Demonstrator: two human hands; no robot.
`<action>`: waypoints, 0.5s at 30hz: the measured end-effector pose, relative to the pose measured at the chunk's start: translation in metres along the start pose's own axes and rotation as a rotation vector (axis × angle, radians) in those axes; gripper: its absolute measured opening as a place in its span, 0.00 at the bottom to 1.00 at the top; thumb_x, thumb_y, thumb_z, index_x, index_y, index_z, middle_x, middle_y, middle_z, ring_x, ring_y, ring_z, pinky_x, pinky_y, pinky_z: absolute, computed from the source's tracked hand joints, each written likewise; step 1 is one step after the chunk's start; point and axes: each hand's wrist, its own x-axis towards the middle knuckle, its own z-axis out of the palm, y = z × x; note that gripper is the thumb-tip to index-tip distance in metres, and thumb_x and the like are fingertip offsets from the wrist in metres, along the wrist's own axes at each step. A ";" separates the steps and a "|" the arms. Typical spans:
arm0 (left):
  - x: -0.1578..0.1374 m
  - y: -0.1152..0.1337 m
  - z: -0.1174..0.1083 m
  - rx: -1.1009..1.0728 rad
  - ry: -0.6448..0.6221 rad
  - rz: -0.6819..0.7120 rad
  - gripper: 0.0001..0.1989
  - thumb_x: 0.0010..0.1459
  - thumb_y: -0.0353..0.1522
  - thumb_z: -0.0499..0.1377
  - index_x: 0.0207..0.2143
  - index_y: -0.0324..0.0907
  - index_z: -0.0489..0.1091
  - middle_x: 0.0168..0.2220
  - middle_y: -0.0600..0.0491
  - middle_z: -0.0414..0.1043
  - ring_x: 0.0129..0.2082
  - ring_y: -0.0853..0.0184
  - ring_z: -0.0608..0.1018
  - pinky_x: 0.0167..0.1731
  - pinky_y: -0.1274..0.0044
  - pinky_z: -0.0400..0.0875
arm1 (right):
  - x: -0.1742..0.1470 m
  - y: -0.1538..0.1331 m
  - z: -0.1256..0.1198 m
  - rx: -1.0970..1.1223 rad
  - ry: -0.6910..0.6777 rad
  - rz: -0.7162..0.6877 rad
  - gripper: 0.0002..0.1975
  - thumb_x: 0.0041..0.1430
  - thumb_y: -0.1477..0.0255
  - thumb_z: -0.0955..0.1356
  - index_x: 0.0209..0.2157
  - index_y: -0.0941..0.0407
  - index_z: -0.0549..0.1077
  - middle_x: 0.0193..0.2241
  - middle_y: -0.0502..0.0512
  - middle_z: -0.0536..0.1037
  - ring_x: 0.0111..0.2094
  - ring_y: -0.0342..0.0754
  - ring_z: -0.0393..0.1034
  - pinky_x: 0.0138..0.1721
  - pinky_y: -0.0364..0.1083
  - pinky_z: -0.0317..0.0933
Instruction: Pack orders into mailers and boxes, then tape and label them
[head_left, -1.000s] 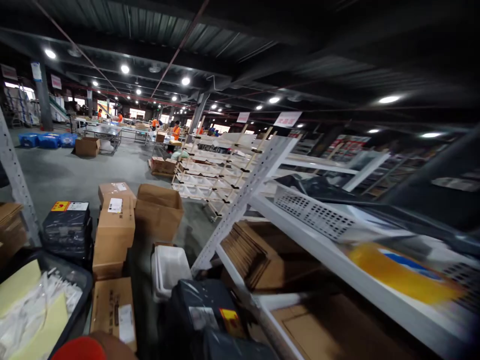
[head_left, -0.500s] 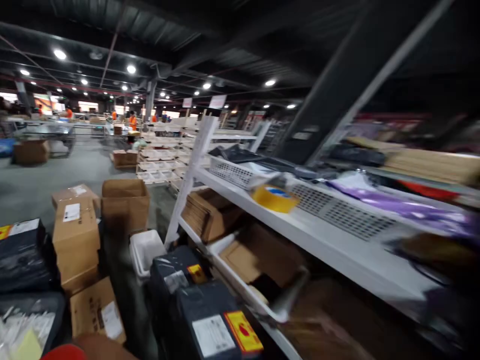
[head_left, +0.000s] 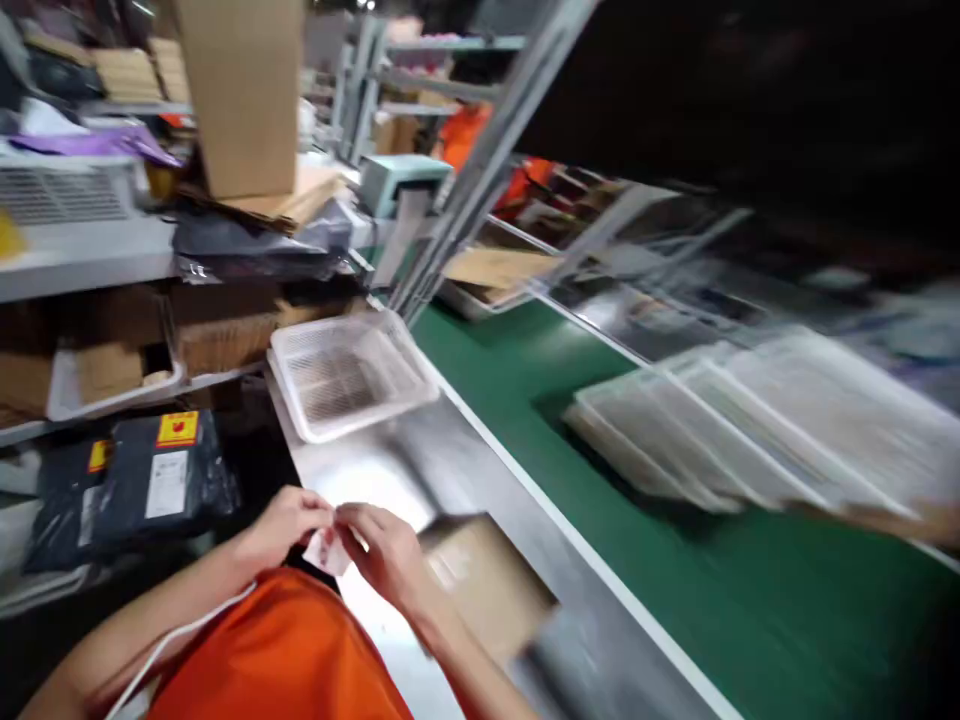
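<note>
My left hand (head_left: 289,522) and my right hand (head_left: 384,555) meet in front of my orange top, with thumbs and fingertips pinched together. A small pale slip with reddish marks (head_left: 328,552) hangs between the fingertips; motion blur hides its finer detail. Beneath and beyond the hands runs a shiny metal bench (head_left: 375,490). An open cardboard box (head_left: 487,590) sits on it, close to my right forearm. Farther along the bench lies a white perforated plastic basket (head_left: 349,375), apart from both hands.
A green conveyor belt (head_left: 517,380) runs alongside the bench, carrying tilted white trays (head_left: 720,430). Dark wrapped parcels (head_left: 161,470) stand at the left below a shelf (head_left: 82,250). A tall carton (head_left: 244,100) and a slanted metal post (head_left: 480,160) rise ahead.
My view has swung right and down, from the shelf and aisle to the bench and belt. Both hands, pinched around the small slip, are now visible.
</note>
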 end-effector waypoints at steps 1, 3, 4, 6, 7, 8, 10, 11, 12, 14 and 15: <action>0.005 0.005 0.002 0.038 -0.068 -0.002 0.14 0.43 0.41 0.69 0.26 0.39 0.78 0.23 0.53 0.73 0.24 0.67 0.72 0.29 0.74 0.64 | -0.005 -0.004 -0.005 0.034 0.013 0.104 0.06 0.71 0.77 0.66 0.43 0.53 0.76 0.37 0.56 0.85 0.36 0.49 0.82 0.38 0.46 0.76; 0.017 0.012 0.009 0.118 -0.206 -0.018 0.19 0.45 0.45 0.72 0.29 0.37 0.80 0.24 0.53 0.74 0.25 0.68 0.73 0.30 0.75 0.65 | -0.015 -0.008 -0.013 0.093 0.099 0.278 0.04 0.69 0.76 0.68 0.41 0.54 0.74 0.37 0.55 0.83 0.38 0.48 0.81 0.39 0.45 0.75; 0.023 0.015 0.014 0.157 -0.277 -0.041 0.21 0.45 0.46 0.73 0.30 0.37 0.80 0.24 0.54 0.74 0.25 0.69 0.73 0.30 0.76 0.65 | -0.022 -0.009 -0.015 0.093 0.142 0.333 0.03 0.69 0.76 0.68 0.40 0.54 0.73 0.38 0.55 0.83 0.39 0.48 0.80 0.39 0.45 0.75; 0.033 0.017 0.027 0.232 -0.403 -0.115 0.23 0.42 0.47 0.76 0.30 0.37 0.80 0.25 0.54 0.75 0.25 0.70 0.72 0.30 0.76 0.65 | -0.041 -0.013 -0.018 0.021 0.202 0.368 0.03 0.68 0.75 0.68 0.39 0.54 0.73 0.39 0.56 0.81 0.40 0.48 0.78 0.40 0.46 0.74; 0.037 0.018 0.035 0.270 -0.453 -0.156 0.22 0.40 0.46 0.76 0.30 0.37 0.80 0.25 0.54 0.75 0.26 0.70 0.72 0.30 0.77 0.66 | -0.053 -0.016 -0.019 -0.038 0.216 0.365 0.02 0.68 0.75 0.68 0.39 0.54 0.73 0.40 0.57 0.81 0.40 0.48 0.76 0.39 0.46 0.73; 0.041 0.017 0.043 0.307 -0.495 -0.195 0.21 0.39 0.44 0.76 0.29 0.37 0.79 0.26 0.54 0.74 0.26 0.70 0.72 0.30 0.76 0.67 | -0.065 -0.020 -0.018 -0.104 0.228 0.359 0.02 0.68 0.75 0.68 0.39 0.54 0.74 0.40 0.57 0.80 0.39 0.49 0.75 0.39 0.46 0.71; 0.045 0.012 0.059 0.374 -0.573 -0.282 0.15 0.38 0.38 0.72 0.27 0.38 0.78 0.25 0.55 0.74 0.26 0.68 0.73 0.30 0.76 0.68 | -0.087 -0.031 -0.017 -0.226 0.259 0.363 0.01 0.68 0.74 0.69 0.40 0.53 0.74 0.42 0.57 0.79 0.39 0.49 0.73 0.38 0.47 0.69; 0.047 0.008 0.068 0.398 -0.614 -0.327 0.12 0.37 0.36 0.69 0.25 0.38 0.76 0.24 0.55 0.73 0.26 0.68 0.73 0.30 0.76 0.68 | -0.096 -0.036 -0.016 -0.276 0.277 0.377 0.01 0.69 0.72 0.70 0.40 0.53 0.75 0.43 0.57 0.79 0.39 0.49 0.73 0.39 0.47 0.69; 0.049 0.003 0.076 0.414 -0.650 -0.369 0.09 0.36 0.34 0.66 0.23 0.39 0.74 0.23 0.56 0.71 0.26 0.68 0.72 0.29 0.76 0.68 | -0.104 -0.042 -0.016 -0.326 0.296 0.395 0.02 0.70 0.71 0.70 0.40 0.54 0.75 0.43 0.57 0.79 0.40 0.49 0.73 0.39 0.47 0.68; 0.053 -0.008 0.092 0.433 -0.685 -0.431 0.07 0.33 0.33 0.62 0.19 0.41 0.69 0.21 0.58 0.65 0.25 0.70 0.68 0.26 0.78 0.64 | -0.115 -0.054 -0.017 -0.425 0.331 0.435 0.04 0.70 0.68 0.70 0.40 0.53 0.74 0.45 0.58 0.79 0.42 0.50 0.72 0.40 0.49 0.68; 0.056 -0.014 0.098 0.440 -0.679 -0.438 0.07 0.32 0.33 0.61 0.19 0.41 0.67 0.21 0.59 0.63 0.25 0.71 0.66 0.25 0.79 0.62 | -0.117 -0.059 -0.019 -0.464 0.349 0.448 0.04 0.70 0.69 0.70 0.39 0.53 0.74 0.45 0.59 0.79 0.42 0.51 0.72 0.41 0.50 0.68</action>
